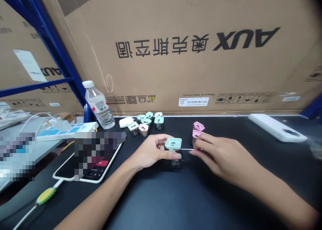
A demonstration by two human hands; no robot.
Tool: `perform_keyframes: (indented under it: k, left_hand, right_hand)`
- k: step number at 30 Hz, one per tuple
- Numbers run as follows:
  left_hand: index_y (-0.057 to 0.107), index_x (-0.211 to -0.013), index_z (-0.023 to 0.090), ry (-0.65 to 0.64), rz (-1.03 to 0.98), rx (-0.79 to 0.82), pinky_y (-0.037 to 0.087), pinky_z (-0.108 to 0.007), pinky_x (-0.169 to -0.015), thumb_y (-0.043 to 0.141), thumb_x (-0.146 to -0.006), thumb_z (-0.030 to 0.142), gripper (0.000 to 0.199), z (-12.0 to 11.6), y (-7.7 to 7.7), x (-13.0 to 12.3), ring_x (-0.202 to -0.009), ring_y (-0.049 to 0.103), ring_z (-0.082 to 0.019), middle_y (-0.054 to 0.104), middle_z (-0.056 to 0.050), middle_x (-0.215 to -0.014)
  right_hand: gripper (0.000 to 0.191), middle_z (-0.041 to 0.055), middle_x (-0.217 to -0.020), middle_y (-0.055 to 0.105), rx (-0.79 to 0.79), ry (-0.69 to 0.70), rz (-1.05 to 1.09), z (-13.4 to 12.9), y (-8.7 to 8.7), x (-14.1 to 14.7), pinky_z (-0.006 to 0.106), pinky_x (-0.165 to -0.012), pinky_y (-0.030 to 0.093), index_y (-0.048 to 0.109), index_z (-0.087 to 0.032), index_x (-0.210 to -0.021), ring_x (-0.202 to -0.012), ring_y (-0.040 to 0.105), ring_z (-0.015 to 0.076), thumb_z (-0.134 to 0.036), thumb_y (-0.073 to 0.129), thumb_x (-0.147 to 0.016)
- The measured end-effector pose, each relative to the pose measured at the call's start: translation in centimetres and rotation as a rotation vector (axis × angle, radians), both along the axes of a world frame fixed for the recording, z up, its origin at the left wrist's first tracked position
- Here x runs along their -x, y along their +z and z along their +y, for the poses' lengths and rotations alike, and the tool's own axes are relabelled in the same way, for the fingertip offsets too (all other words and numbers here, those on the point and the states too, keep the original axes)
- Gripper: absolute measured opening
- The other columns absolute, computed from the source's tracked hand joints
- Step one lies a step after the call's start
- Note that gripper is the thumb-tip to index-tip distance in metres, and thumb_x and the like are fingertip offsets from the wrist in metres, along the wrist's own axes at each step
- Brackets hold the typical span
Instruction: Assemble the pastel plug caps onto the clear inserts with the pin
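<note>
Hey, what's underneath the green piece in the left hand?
Under the green piece in the left hand sits a dark square block on the black table. The piece and fingers cover the block's top, so that part can't be seen.

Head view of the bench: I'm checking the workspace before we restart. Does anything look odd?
The large AUX cardboard carton behind the black bench stands upside down: its printed logo and lettering appear inverted.
</note>
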State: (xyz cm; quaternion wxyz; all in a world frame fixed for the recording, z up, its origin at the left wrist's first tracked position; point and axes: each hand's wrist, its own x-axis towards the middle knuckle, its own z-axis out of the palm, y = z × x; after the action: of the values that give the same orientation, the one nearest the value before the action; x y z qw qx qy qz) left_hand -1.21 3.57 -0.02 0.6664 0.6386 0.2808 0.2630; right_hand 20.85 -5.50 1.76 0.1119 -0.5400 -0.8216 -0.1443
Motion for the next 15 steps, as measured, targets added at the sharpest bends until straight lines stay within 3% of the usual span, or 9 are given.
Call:
perform_keyframes:
  k: [4,11,15]
  left_hand:
    - [0.068,-0.099,0.015,0.024,-0.019,-0.002,0.049,-0.027,-0.078,0.087,-0.06,0.024,0.044,-0.03,-0.05,-0.15,-0.076,0.062,-0.012,0.068,-0.001,-0.085]
    - [0.067,-0.096,0.015,0.041,-0.053,0.017,0.049,-0.025,-0.076,0.087,-0.059,0.019,0.043,0.03,0.44,0.07,-0.075,0.061,-0.01,0.067,0.001,-0.083]
    - [0.066,-0.097,0.014,0.027,-0.053,0.0,0.049,-0.025,-0.079,0.087,-0.059,0.018,0.043,0.11,0.29,0.11,-0.079,0.061,-0.01,0.068,0.0,-0.087]
  right_hand:
    - [0.032,0.0052,-0.091,0.058,0.027,0.013,0.029,0.24,-0.03,0.07,0.034,-0.066,0.04,0.061,-0.019,-0.09,-0.076,0.058,0.0196,-0.03,0.033,-0.102]
    - [0.032,0.0031,-0.081,0.059,0.042,-0.011,0.002,0.22,-0.75,-0.05,0.03,-0.056,0.037,0.063,-0.022,-0.092,-0.065,0.059,0.0182,-0.036,0.036,-0.101]
    - [0.032,0.005,-0.088,0.063,-0.023,0.021,0.038,0.32,-0.79,0.01,0.031,-0.061,0.04,0.065,-0.023,-0.1,-0.073,0.062,0.02,-0.04,0.037,-0.1]
